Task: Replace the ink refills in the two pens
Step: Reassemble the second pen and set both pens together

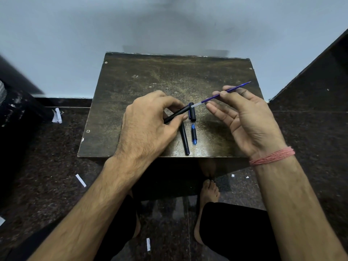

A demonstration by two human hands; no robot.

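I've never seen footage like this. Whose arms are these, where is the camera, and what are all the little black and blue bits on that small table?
No machine here: a person wears a wide-angle camera on the head, looking down at their own two bare hands. The left hand holds a black pen barrel over a small dark table. The right hand, with a pink thread wristband, pinches a thin blue ink refill whose near end sits at the barrel's mouth. On the table lie a second black barrel, a black pen cap and a blue-and-black tip section. Below, you see the person's bare feet and paper scraps on the floor.
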